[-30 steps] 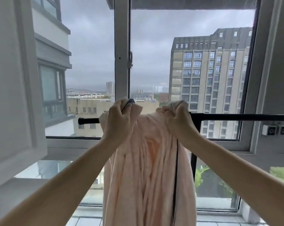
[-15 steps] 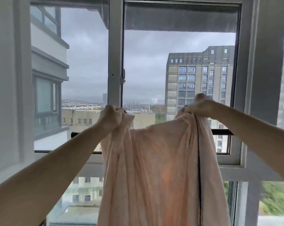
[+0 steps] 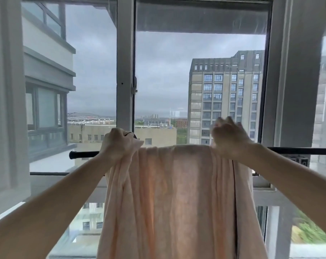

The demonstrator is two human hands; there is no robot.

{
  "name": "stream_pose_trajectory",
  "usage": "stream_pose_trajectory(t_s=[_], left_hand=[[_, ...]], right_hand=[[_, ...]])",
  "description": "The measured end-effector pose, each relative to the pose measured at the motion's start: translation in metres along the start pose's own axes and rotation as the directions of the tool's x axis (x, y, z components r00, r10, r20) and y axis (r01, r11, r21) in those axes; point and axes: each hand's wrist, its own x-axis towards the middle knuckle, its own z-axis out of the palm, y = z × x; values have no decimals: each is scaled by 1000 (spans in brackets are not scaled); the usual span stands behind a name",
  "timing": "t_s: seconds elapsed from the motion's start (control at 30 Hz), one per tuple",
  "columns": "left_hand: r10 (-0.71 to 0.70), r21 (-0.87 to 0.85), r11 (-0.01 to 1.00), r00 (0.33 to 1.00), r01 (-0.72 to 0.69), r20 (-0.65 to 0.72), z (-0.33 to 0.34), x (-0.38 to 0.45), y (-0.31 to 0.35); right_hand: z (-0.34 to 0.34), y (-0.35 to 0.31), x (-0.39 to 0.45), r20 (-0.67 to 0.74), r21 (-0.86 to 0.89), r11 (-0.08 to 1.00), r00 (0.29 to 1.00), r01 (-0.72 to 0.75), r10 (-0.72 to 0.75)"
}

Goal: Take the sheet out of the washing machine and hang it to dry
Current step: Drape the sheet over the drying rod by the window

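A pale pink sheet (image 3: 177,193) hangs over a black horizontal rod (image 3: 83,154) in front of the window and falls out of view at the bottom. My left hand (image 3: 119,144) grips the bunched upper left corner of the sheet just above the rod. At the sheet's upper right edge my right hand (image 3: 230,139) is raised over the rod with curled fingers. It is blurred, and I cannot tell whether it holds the fabric. A dark stripe runs down the sheet's right side.
Behind the rod stands a grey-framed window (image 3: 125,71) with buildings outside. A white wall panel (image 3: 1,109) is close on the left. A thin lower rail (image 3: 46,173) crosses under the rod, and a small bracket (image 3: 300,161) sits at the right.
The sheet was bunched between both hands, then lifted and spread. Now it lies draped wider across the rod. My right hand moved right and the view tilted up.
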Motion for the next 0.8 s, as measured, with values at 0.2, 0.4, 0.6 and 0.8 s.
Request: stream_pose_trajectory(t_s=[0.2, 0.4, 0.6, 0.8], left_hand=[[62, 162, 984, 992, -80, 113, -1, -10, 0], [158, 196, 966, 985, -168, 69, -1, -10, -17], [245, 188, 952, 969, -242, 5, -4, -14, -22], [190, -153, 963, 959, -224, -208, -12, 14, -7]], right_hand=[[10, -73, 12, -44, 586, 764, 951, 272, -305], [26, -117, 36, 14, 498, 801, 921, 332, -390], [40, -109, 39, -216, 500, 781, 927, 374, -306], [19, -53, 75, -387, 535, 833, 917, 142, 92]])
